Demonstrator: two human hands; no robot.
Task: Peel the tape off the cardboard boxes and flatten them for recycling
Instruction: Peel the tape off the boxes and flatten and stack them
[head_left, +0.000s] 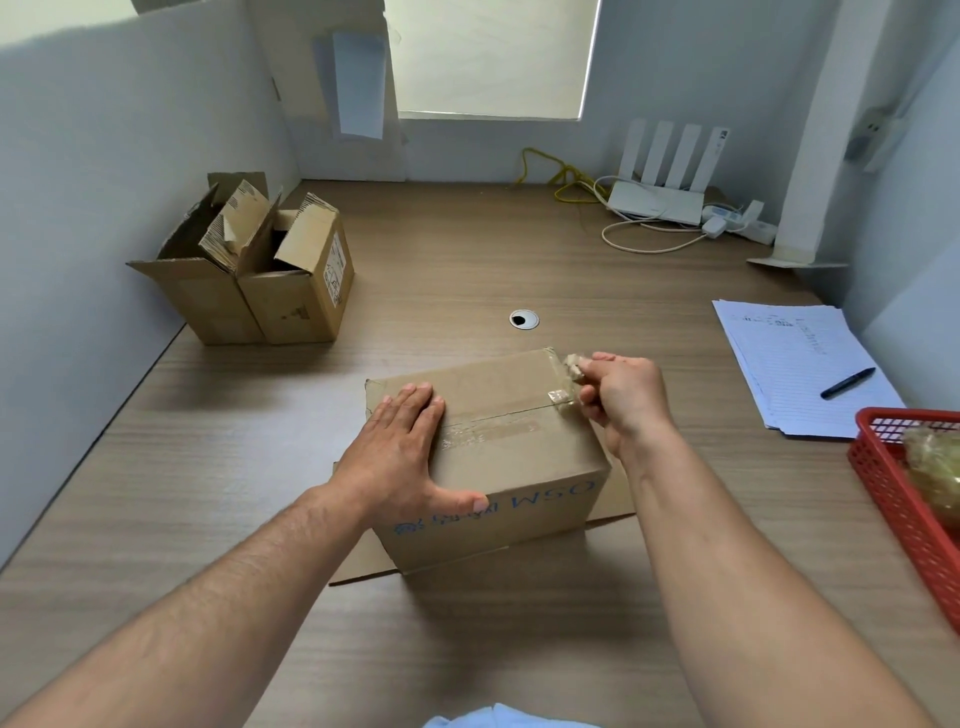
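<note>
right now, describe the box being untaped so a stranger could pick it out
On the wooden desk, the box sits nearest the person, under the flat left hand. Unlike the two open boxes by the left wall, it is closed, with blue lettering on its front.

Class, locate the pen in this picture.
In the head view, the pen lies at the right, on the papers, just beyond the red basket.
</note>
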